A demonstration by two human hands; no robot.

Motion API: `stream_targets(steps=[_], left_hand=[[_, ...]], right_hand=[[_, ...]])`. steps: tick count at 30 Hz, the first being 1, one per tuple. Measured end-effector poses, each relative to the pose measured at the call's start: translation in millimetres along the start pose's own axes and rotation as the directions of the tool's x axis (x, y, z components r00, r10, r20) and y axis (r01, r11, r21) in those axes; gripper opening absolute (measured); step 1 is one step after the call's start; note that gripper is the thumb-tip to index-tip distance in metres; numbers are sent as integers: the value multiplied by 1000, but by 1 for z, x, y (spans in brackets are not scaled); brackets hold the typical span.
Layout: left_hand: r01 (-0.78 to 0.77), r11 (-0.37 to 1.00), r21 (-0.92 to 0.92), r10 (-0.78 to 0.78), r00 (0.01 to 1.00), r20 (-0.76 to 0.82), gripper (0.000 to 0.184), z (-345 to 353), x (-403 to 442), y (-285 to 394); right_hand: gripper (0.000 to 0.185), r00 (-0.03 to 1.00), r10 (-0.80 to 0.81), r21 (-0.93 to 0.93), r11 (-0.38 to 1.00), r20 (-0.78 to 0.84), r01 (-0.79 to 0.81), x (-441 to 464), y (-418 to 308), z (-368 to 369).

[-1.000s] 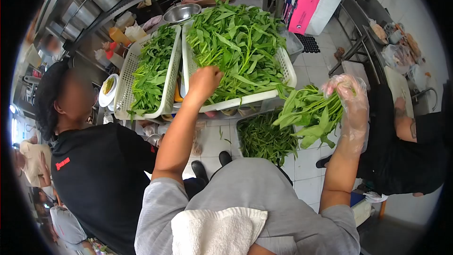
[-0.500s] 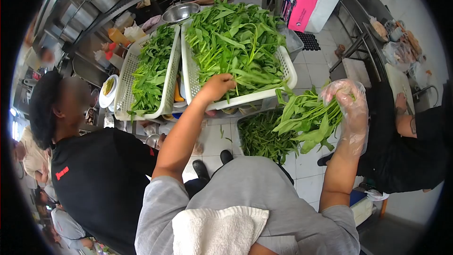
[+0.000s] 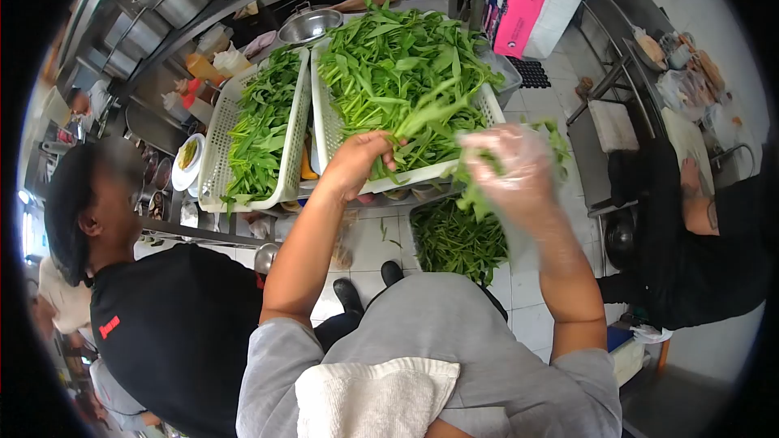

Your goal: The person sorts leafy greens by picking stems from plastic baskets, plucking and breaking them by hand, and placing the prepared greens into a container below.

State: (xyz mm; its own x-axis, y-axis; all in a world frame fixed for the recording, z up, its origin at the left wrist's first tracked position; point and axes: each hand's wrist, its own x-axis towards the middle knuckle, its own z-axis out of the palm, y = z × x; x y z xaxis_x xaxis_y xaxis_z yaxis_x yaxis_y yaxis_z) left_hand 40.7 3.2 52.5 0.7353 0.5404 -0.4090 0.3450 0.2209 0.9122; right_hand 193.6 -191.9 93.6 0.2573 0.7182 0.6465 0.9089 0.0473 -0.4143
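My left hand (image 3: 363,164) is bare and pinches the stem end of a few leafy greens (image 3: 434,113), probably water spinach, over the front edge of the large white basket (image 3: 323,142). A heap of the same greens (image 3: 389,49) fills that basket. To the right, my right hand (image 3: 511,166) wears a clear plastic glove and is blurred by motion. Its fingers are closed round a bunch of greens (image 3: 477,199), whose leaves show below and behind the hand. Below it on the floor stands a tub with darker cut greens (image 3: 458,239).
A narrower white basket (image 3: 286,178) of greens stands to the left, with a steel bowl (image 3: 310,26) behind. A person in a black shirt (image 3: 174,316) is close on my left. Another person in black (image 3: 690,259) works at the right counter.
My right hand has swung left and inward with its bunch, toward the large basket. My left hand has lifted a few greens off the heap and drawn slightly back.
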Motion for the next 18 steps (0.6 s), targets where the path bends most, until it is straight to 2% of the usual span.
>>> stream_targets(steps=[1,2,3,4,5,7,8,9,11,12,13,14,15,16,17,18], left_hand=[[0,1000,1,0,1000,8,24,3,-1,-5],[-81,997,5,80,990,116,23,5,-1,-11],[-163,987,-3,160,962,220,23,8,-4,-17],[-91,994,-57,100,976,195,21,17,-16,-12],[-95,994,-61,105,975,194,21,20,-20,-15],[-114,993,9,108,959,263,24,24,-26,-20],[-273,962,5,260,922,286,30,29,-28,-24],[-271,963,2,260,924,281,30,26,-30,-21],[-84,996,21,68,901,429,40,22,-40,-8],[-160,987,11,144,919,368,44,23,-45,-6],[-160,987,9,145,919,367,44,18,-40,-9],[-204,979,-24,203,941,269,44,9,-32,-13],[-249,967,-50,254,953,168,44,3,-26,-16],[-264,948,-177,274,961,32,47,5,-25,-16],[-304,926,-226,305,952,-29,48,-2,-18,-20],[-343,900,-270,331,939,-91,49,-11,-12,-23]], right_hand=[[19,986,-165,-122,980,-34,159,2,-1,13],[20,967,-249,-109,964,-54,242,2,-1,24],[24,982,-177,-7,984,70,178,3,-5,29],[26,971,-229,-8,973,64,230,1,-6,38],[29,958,-282,-9,959,59,283,-3,-5,46],[30,964,-246,30,969,101,244,-11,-4,50],[32,968,-205,66,978,144,198,-14,-2,50],[32,967,-208,69,977,148,200,-15,-1,48],[36,949,-171,-57,980,264,192,-21,5,39],[27,962,-170,-77,979,213,190,-21,14,37],[26,991,-63,-81,994,117,73,-21,21,34],[24,998,50,-71,996,22,-49,-20,24,30],[22,983,176,37,984,-54,-174,-20,30,27],[20,945,306,154,946,-117,-287,-20,36,24],[20,944,308,157,944,-117,-289,-18,39,18],[18,914,394,285,891,-94,-355,-13,38,9]])
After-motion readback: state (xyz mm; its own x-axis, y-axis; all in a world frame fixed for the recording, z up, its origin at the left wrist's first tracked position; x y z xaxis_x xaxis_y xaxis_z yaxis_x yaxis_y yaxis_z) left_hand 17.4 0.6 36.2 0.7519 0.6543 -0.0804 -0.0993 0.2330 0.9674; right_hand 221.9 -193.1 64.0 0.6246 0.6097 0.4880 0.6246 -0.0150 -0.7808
